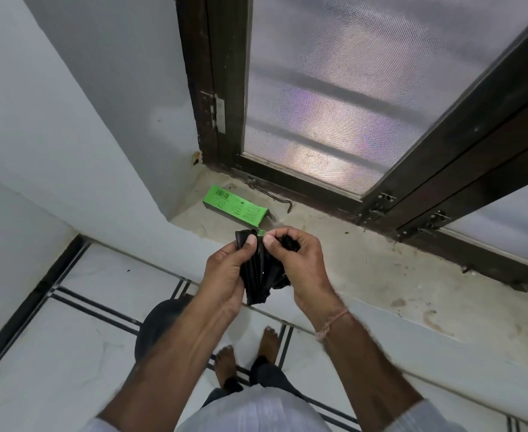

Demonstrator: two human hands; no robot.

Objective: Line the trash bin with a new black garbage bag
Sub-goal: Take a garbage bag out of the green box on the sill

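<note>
I hold the folded black garbage bag [261,269] between both hands, in front of my chest and above the stone sill [365,275]. My left hand [225,272] has its grip closed on the bag's left edge, thumb pressed on top; my right hand [300,263] has its grip pinched shut on the crumpled right edge. The green box [236,207] lies on the sill just beyond my hands. The dark trash bin [155,325] stands on the floor under my left forearm, beside my bare feet.

Black garbage bag [261,269], green box [236,207]
</note>
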